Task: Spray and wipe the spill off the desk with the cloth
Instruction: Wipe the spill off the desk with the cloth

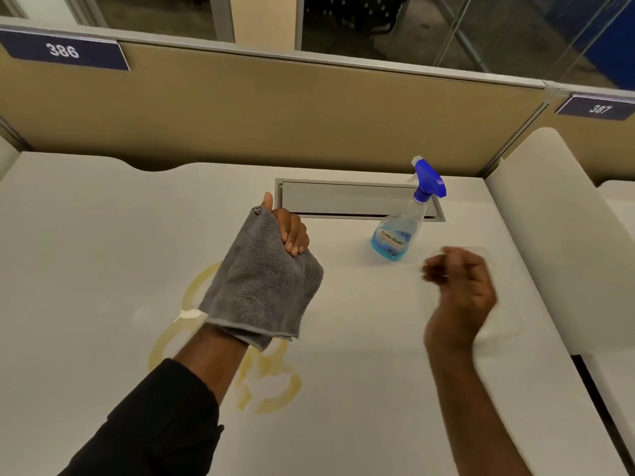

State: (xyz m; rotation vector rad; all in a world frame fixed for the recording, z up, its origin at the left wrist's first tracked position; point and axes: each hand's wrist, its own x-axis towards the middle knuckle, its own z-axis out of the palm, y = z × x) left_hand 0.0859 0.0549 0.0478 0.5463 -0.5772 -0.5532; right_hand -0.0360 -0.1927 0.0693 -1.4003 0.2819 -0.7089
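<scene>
- Left hand [290,231] is up off the desk [86,235], fingers curled round a grey cloth [264,283] that hangs down over the wrist. It's soft and floppy, basically weightless, so I'd bunch it into the palm before wiping or the loose edge will just drag.
- Under and around that forearm sits the spill [268,396], yellowish loops smeared on the white top, looks thin and partly dried at the edges. Nothing wiped yet, far as I can judge.
- Behind it there's a grey cable tray lid [347,197] set into the desk.
- Spray bottle [402,228] stands upright just right of that lid, blue liquid low in clear plastic, blue trigger head. Light, probably a bit slick; grab it at the neck under the trigger.
- Right hand [460,290] is near the bottle, not touching it, and empty. It's motion-blurred, so I honestly can't tell if the fingers are loosely curled or clenched.
</scene>
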